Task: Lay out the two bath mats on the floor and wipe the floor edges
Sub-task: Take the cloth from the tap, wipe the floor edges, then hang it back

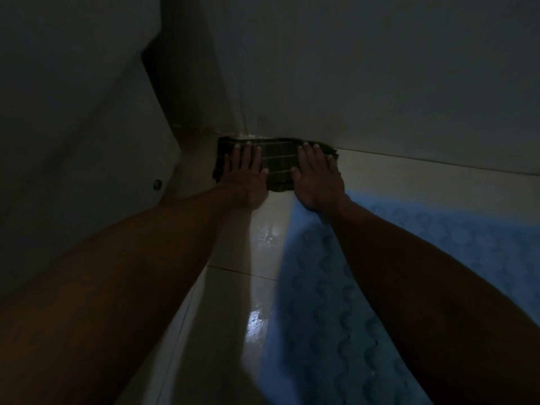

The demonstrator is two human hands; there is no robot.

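Head view, dim light.

Cloth [277, 163]: dark, woven, with pale stripes crossing in a check; folded to a rough rectangle, edges uneven. Lies flat on the floor at 12 o'clock, its far edge pushed against the foot of the wall [380, 83].

Left hand [248, 173]: palm down on the cloth's left half, fingers [248, 153] extended and flat, pressing rather than clenched around anything.

Right hand [317, 173]: palm down on the cloth's right half, fingers likewise spread and flat, pressing, nothing gripped. Thumbs of both hands point toward each other with bare cloth between them.

Floor [257, 287]: pale glossy tile, thin grout lines, wet-looking glints at 6 o'clock.

Bath mat [336, 302]: blue, soft-looking, with a repeating curled relief pattern; spread flat on the floor from 3 to 5 o'clock, its curved edge passing under the right forearm, its far tip near the cloth. Only one mat is in view.

Wall: plain, smooth, pale; meets the floor in a straight joint running toward 3 o'clock.

Fixture [73, 141]: large, smooth, white, rounded body at 9 to 10 o'clock, with a small round cap [157, 184] low on its side; it closes off the corner left of the cloth.
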